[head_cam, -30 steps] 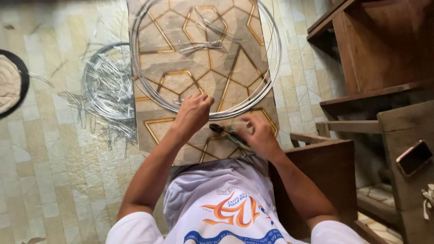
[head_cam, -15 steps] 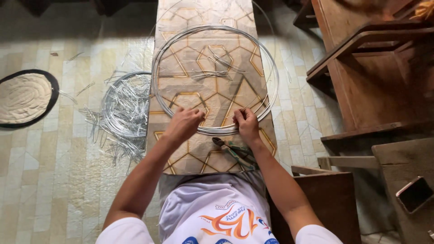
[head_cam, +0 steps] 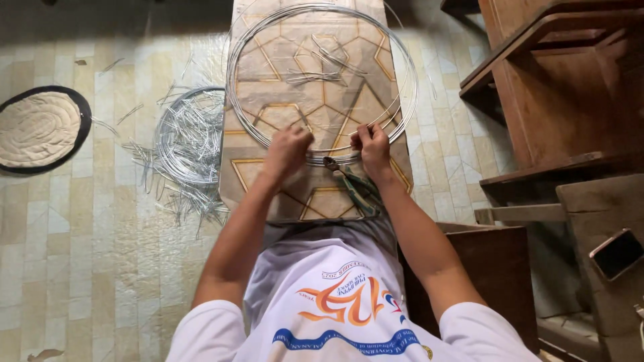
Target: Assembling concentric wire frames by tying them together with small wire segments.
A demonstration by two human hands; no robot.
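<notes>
On the patterned surface [head_cam: 268, 181] in front of you lies a large wire hoop [head_cam: 258, 131] made of several strands of silvery wire, and both your hands are on its near edge. Your left hand [head_cam: 288, 149] is closed around the hoop's near arc, its grip curled tight over the strands with the knuckles up. Your right hand [head_cam: 371, 146] sits just beside it along the same arc, its grip also pinched shut on the wire. Between and just behind your hands, touching the hoop's near edge, a pair of pliers [head_cam: 349, 184] with green handles lies on the surface, its nose pointing at the hoop. Inside the hoop, towards its far side, a few loose wire pieces [head_cam: 322, 67] lie scattered. Left of the hoop, down on the tiled floor [head_cam: 80, 221], a smaller wire coil [head_cam: 191, 137] rests among many short wire offcuts. Further left of that is a round mat [head_cam: 37, 127] with a dark rim. Right of the hoop stands wooden furniture [head_cam: 557, 87].
</notes>
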